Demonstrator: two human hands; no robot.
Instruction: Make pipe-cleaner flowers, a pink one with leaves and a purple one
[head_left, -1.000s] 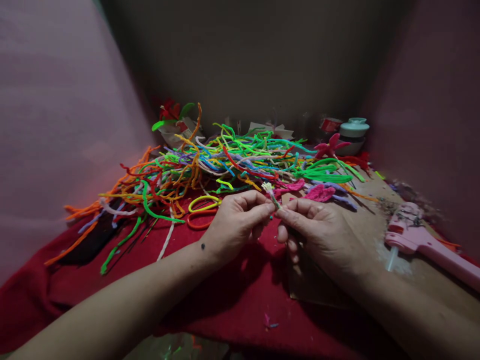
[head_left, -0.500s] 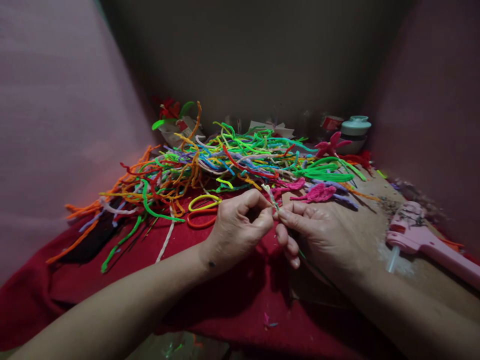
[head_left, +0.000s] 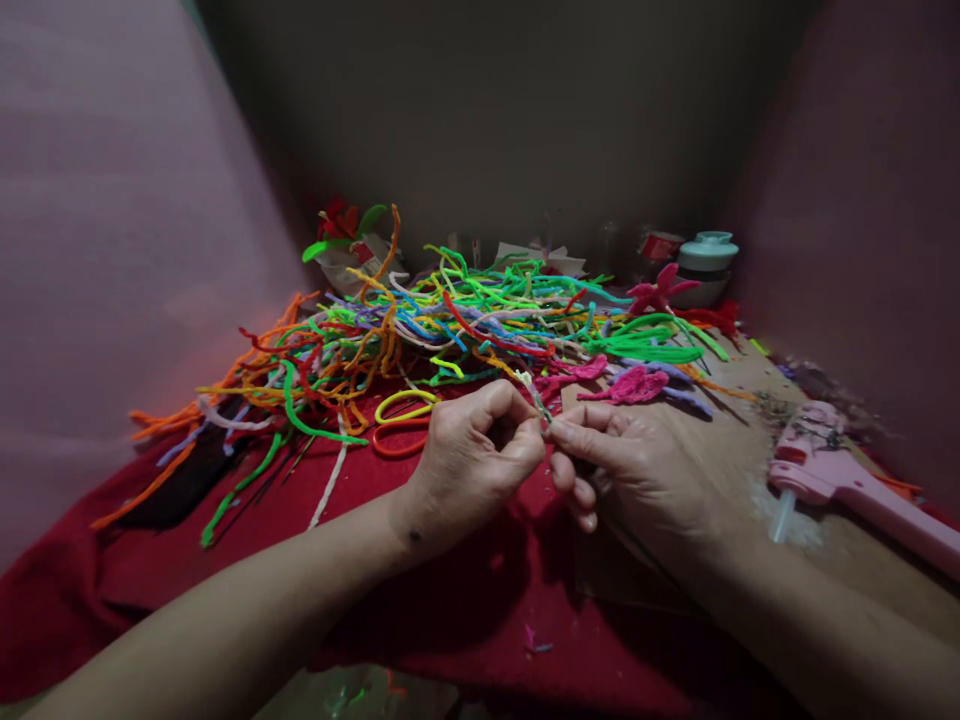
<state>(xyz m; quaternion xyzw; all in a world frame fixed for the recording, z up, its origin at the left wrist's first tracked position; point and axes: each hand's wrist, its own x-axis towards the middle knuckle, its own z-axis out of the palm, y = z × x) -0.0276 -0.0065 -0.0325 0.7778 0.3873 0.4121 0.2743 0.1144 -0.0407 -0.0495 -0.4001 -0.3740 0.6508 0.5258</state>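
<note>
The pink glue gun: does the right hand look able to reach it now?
Likely yes: the pink glue gun lies beside the right forearm, its handle uncovered. But the right hand pinches a white-tipped stem and would first need to release it.

the single head-worn camera is looking forward and steeply down from the person's own eye level, facing across a red cloth (head_left: 352, 610). the left hand (head_left: 480, 445) and right hand (head_left: 645, 465) are showing close up, just below the middle, while a heap of fuzzy stems (head_left: 480, 320) is lying farther off. a dark backdrop (head_left: 517, 120) is closing the view, perhaps a wall, though dimness is blurring it.
</note>
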